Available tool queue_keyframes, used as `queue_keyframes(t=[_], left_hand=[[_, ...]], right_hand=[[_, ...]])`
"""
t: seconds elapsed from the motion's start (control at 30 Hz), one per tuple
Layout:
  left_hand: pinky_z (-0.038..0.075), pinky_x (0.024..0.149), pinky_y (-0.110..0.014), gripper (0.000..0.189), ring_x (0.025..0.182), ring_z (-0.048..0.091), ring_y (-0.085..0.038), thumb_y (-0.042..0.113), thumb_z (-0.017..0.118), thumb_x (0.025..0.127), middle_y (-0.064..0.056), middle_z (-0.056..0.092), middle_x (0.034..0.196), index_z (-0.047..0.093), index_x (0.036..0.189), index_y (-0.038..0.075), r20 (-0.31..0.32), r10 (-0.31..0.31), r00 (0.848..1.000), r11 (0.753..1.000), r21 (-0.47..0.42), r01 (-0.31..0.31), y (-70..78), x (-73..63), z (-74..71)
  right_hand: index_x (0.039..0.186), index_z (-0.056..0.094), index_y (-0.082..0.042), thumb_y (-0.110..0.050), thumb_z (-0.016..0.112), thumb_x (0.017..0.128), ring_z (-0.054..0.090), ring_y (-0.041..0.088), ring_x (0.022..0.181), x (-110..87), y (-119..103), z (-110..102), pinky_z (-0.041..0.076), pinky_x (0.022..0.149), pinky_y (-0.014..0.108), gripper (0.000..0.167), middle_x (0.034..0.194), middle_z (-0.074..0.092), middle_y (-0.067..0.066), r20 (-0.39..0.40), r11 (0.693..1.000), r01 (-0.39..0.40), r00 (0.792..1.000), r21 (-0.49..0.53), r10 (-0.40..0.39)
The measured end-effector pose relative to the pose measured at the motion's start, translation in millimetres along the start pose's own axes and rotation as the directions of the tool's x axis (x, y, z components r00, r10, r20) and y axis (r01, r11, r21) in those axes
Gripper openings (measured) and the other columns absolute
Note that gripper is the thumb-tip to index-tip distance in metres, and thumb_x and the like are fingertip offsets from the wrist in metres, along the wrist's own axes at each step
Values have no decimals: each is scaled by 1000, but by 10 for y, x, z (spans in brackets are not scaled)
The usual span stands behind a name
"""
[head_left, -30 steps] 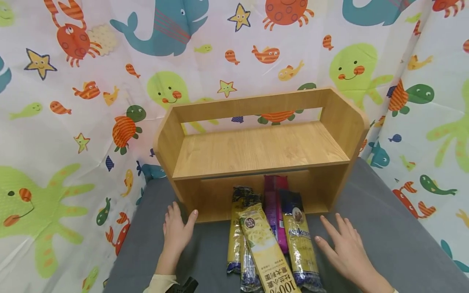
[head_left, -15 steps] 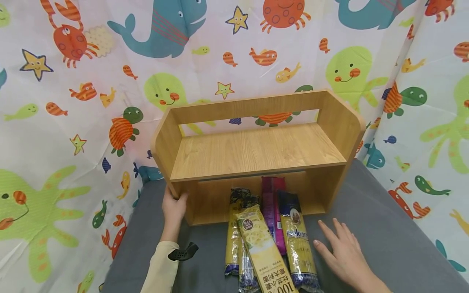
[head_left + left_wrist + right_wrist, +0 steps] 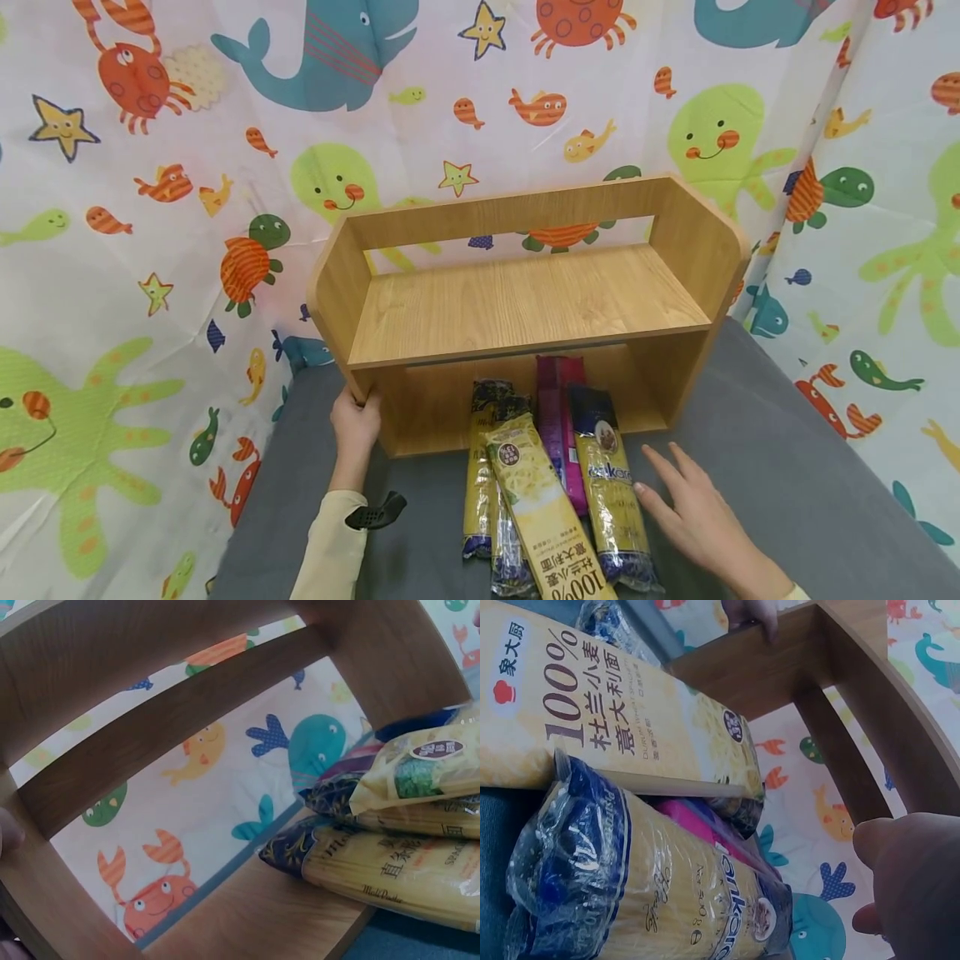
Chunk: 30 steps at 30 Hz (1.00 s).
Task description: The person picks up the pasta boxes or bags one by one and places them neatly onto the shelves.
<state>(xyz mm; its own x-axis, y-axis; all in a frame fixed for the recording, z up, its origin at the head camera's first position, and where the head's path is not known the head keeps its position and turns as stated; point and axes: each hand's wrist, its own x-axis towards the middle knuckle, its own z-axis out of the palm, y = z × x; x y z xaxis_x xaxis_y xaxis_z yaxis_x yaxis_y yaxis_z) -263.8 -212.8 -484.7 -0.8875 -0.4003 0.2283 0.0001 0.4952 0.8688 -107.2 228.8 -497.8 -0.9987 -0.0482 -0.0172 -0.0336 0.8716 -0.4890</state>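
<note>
My left hand (image 3: 356,429) grips the lower left side panel of a small two-tier wooden shelf (image 3: 525,308); the thumb lies on the inner face. In the left wrist view only a sliver of that hand shows at the left edge. My right hand (image 3: 697,517) has its fingers extended, low over the table just right of a blue-ended spaghetti bag (image 3: 615,500). On top of the pile lies a yellow pasta pack (image 3: 547,517). Beneath and beside it are a pink-purple pack (image 3: 555,408) and two more spaghetti bags (image 3: 390,870), their far ends inside the lower tier.
A grey cloth covers the table (image 3: 780,442). Behind and at both sides hangs a white curtain (image 3: 450,67) printed with sea animals, close to the shelf's back. A black band (image 3: 375,511) sits at the left wrist.
My left hand has moved from the table forward onto the shelf's left side panel and taken hold of it. My right hand has shifted slightly toward the spaghetti bag.
</note>
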Motion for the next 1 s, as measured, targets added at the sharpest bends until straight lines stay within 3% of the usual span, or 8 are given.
queue_keyframes(t=[0.33, 0.5, 0.63, 0.8, 1.0], left_hand=[[55, 87, -60, 31, 104, 69, -45, 17, 59, 99, -30, 71, 115, 66, 119, -5, -25, 30, 999, 999, 21, -30, -13, -4, -10], [55, 87, -59, 33, 103, 70, -45, 21, 61, 100, -30, 72, 113, 67, 118, -5, -29, 44, 999, 999, 20, -43, -27, 5, 7], [55, 86, -60, 33, 103, 71, -45, 21, 60, 100, -30, 72, 114, 66, 119, -5, -31, 53, 998, 998, 17, -53, -42, 16, 17], [56, 87, -60, 32, 103, 71, -45, 19, 61, 99, -30, 72, 114, 66, 119, -5, -27, 59, 998, 998, 13, -59, -40, 19, 23], [56, 89, -60, 35, 107, 70, -46, 21, 60, 100, -29, 70, 120, 64, 123, -5, -15, 46, 999, 999, 10, -46, -41, 12, 4]], right_hand=[[153, 41, 0, -42, 59, 102, 42, 63, 133, 70, -57, 55, 43, 95, 74, 68, 151, 37, 43, 30, 994, 16, 999, 107, -20], [150, 45, 1, -34, 68, 97, 58, 52, 121, 96, -140, 114, 53, 90, 61, 68, 145, 49, 36, 21, 982, 36, 999, 187, -41], [149, 48, -2, -30, 74, 93, 67, 38, 109, 120, -293, 178, 57, 78, 48, 68, 144, 53, 30, 37, 945, 73, 995, 318, -89], [151, 45, -1, -26, 77, 90, 69, 28, 99, 163, -461, 324, 56, 76, 37, 74, 142, 55, 31, 144, 871, 64, 978, 488, -152], [154, 36, 5, -23, 79, 88, 69, 17, 83, 216, -550, 498, 54, 68, 29, 83, 113, 70, 19, 252, 849, 28, 949, 527, -187]])
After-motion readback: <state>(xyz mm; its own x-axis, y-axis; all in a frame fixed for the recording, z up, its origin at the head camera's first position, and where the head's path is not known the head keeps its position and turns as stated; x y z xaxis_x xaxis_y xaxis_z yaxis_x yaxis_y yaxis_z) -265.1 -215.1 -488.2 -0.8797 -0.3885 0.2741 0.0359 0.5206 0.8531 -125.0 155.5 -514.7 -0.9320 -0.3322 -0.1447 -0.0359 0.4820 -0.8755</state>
